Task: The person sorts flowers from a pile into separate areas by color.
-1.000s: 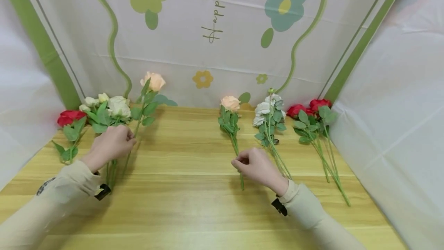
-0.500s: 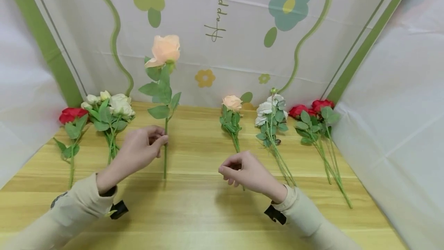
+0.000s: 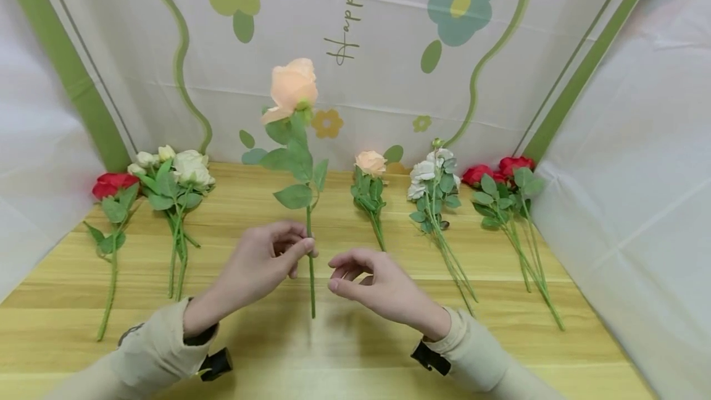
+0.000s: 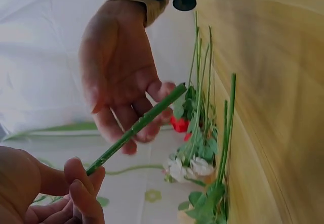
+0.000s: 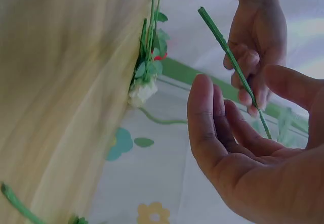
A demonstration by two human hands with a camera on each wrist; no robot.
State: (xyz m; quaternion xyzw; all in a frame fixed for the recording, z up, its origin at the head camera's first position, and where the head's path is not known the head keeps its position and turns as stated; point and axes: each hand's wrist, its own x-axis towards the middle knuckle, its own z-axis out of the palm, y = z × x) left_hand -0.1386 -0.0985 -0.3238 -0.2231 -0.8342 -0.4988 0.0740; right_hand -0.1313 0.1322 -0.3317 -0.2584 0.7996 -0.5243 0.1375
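- While the head view takes in the whole peach rose (image 3: 297,156), upright above the bench (image 3: 344,363) with its bloom against the printed cloth (image 3: 383,73), the wrist views show mainly its stem (image 4: 135,129).
- The left hand (image 3: 258,267) pinches that stem between thumb and fingers, below the leaves.
- The right hand (image 3: 383,286) is slack, its fingers loosely bent; the right wrist view reveals a wide gap between thumb and fingers.
- From the left wrist, the stem crosses in front of the right palm; the head view shows the two apart, side by side.
- The left wrist view also shows the stem's lower end clear of the bench.
- Only the head view gives every bunch lying behind: a red flower (image 3: 113,187) and cream flowers (image 3: 191,168) left, a second peach rose (image 3: 370,164), white flowers (image 3: 424,171) and red flowers (image 3: 513,166) right.
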